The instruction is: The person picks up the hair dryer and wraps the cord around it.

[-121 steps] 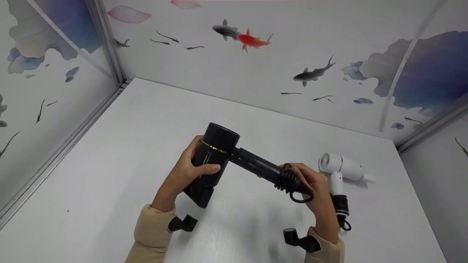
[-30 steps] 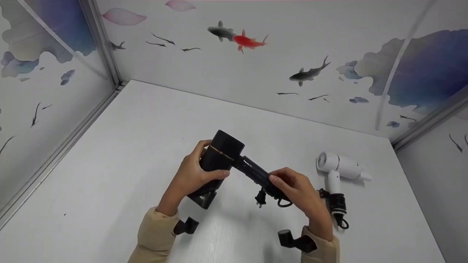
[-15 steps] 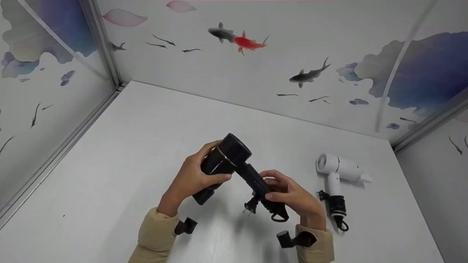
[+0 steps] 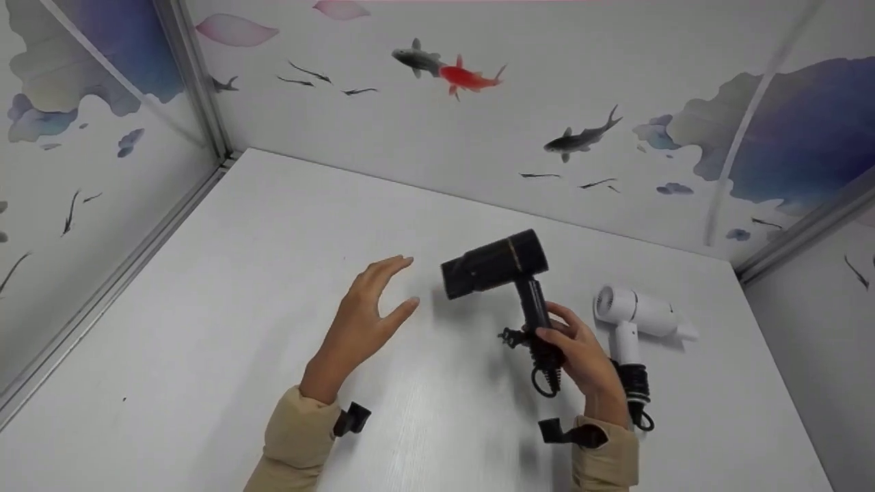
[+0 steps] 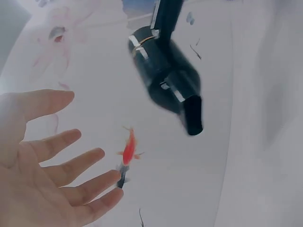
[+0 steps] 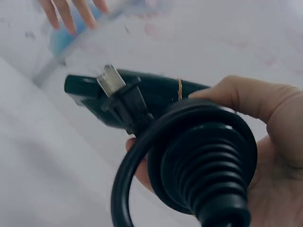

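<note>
A black hair dryer [image 4: 489,264] with a thin gold band is held off the table, its nozzle pointing left. My right hand [image 4: 581,352] grips its handle, around which the black cord is wound. From the cord sticks out a two-pin plug [image 6: 125,104], seen close in the right wrist view. My left hand [image 4: 366,314] is apart from the dryer, thumb and fingers spread with nothing between them. In the left wrist view its fingers [image 5: 71,168] are straight and the dryer hangs beyond them.
On the white table [image 4: 225,307], right of my right hand, lies a white hair dryer [image 4: 639,312] with its black cord [image 4: 634,383] wound round the handle. Printed wall panels [image 4: 478,123] rise behind the table and at both sides.
My left hand has let go of the black hair dryer's body. The right hand has carried it to the right and turned it, so the nozzle now points left and the handle hangs down.
</note>
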Demonstrator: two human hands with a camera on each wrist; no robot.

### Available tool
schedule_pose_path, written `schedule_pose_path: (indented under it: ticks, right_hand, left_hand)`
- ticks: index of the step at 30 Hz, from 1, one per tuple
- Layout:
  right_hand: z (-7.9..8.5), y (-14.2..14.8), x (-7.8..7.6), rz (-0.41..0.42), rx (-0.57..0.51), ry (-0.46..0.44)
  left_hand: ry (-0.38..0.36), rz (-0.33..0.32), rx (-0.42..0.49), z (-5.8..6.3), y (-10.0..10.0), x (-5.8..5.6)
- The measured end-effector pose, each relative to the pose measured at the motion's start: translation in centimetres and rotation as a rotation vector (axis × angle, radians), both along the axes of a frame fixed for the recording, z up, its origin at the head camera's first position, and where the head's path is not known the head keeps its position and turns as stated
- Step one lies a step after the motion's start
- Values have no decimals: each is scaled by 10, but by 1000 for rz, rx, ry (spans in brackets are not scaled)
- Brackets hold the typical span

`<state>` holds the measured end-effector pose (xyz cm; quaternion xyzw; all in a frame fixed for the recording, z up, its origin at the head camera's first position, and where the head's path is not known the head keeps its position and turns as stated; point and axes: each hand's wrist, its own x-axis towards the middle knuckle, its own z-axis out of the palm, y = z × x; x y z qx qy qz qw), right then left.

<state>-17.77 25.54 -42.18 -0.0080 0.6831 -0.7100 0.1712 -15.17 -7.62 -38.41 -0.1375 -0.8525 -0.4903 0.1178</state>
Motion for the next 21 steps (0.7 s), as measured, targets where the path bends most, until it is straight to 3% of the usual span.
schedule_pose_path:
  ticks: [4,8,16,21]
  right_hand:
    - [-22,24,-5,-189,-12,-84]
    - [-39,38,-8,-287,-4,-116]
    - [-52,43,-11,-345,276,-89]
    - [-51,41,-14,-362,325,-69]
  left_hand:
    - [-43,-13,-17,-1,0,0]
    - [-73,-32,-13,-1,0,1]
    - [-100,-82,-13,0,1,2]
    - [-97,-96,-18,-1,2,2]
